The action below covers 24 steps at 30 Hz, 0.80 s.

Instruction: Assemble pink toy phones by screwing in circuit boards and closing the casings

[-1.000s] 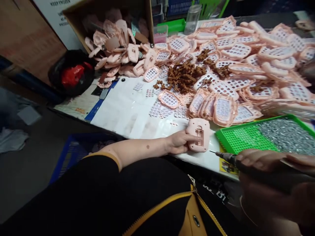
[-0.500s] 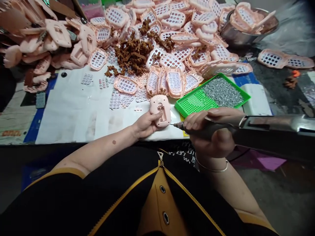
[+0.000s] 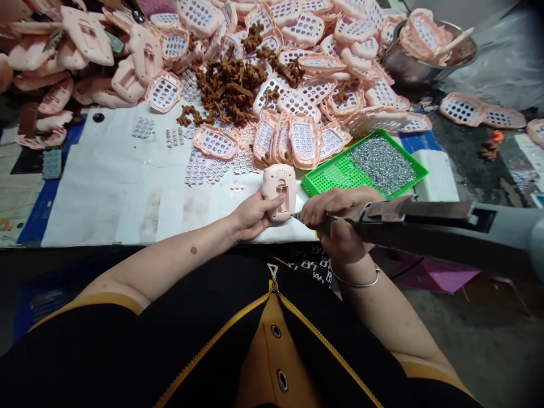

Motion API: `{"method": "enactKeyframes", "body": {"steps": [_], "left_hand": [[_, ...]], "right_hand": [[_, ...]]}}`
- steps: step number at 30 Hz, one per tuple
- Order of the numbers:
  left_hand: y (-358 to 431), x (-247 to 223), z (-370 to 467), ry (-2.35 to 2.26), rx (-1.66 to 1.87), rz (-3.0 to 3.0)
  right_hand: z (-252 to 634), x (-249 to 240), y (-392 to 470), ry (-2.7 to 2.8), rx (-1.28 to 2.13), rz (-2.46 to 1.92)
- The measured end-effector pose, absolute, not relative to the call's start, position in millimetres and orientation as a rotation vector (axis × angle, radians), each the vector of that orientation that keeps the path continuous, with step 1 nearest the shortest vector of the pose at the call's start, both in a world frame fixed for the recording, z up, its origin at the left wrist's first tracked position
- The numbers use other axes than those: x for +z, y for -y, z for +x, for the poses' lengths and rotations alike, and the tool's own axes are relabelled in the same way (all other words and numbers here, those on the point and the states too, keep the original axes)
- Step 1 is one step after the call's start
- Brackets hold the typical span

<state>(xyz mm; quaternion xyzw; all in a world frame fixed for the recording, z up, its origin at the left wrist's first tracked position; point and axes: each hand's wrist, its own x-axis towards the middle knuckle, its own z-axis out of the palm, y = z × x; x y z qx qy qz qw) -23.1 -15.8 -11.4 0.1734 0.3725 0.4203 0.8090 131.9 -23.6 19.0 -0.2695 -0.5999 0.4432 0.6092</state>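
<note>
My left hand (image 3: pixel 254 216) is closed around a pink plastic toy phone casing (image 3: pixel 279 177), its back turned up and its battery slot showing. The thumb lies over that slot, and brown antler-shaped pieces stick out at the casing's top. My right hand (image 3: pixel 340 218) is wrapped round a long power screwdriver (image 3: pixel 408 226), which lies almost level and runs off to the right. Its thin tip meets the casing's lower right corner, at a screw hole. Beyond my right hand sits a green basket (image 3: pixel 325 180) holding many small silver screws (image 3: pixel 385 161).
Pink casing halves (image 3: pixel 304 28) are heaped at the back, with brown antler pieces (image 3: pixel 227 85) among them. More casings (image 3: pixel 87 37) pile up at left. Clear keypad pieces (image 3: pixel 195 170) lie on the white table covering (image 3: pixel 106 198). A metal bowl (image 3: pixel 408 65) stands back right.
The screwdriver and my right hand have moved left, bringing the tip onto the casing's corner. My left hand still holds the casing. The view has shifted slightly.
</note>
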Motion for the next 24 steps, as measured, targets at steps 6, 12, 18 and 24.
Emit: {"method": "enactKeyframes", "body": {"steps": [6, 12, 18, 24], "left_hand": [[10.9, -11.0, -23.7, -0.851, 0.831, 0.354], [9.2, -12.7, -25.2, -0.839, 0.846, 0.274], [11.4, -11.4, -23.9, -0.851, 0.824, 0.34], [10.7, -7.3, -23.4, -0.857, 0.823, 0.338]], "right_hand": [[127.7, 29.1, 27.6, 1.432, 0.957, -0.398], [128.8, 29.3, 33.8, 1.234, 0.844, -0.5], [131.0, 22.3, 30.5, 1.344, 0.978, -0.496], [130.5, 25.0, 30.3, 1.442, 1.048, -0.395]]}}
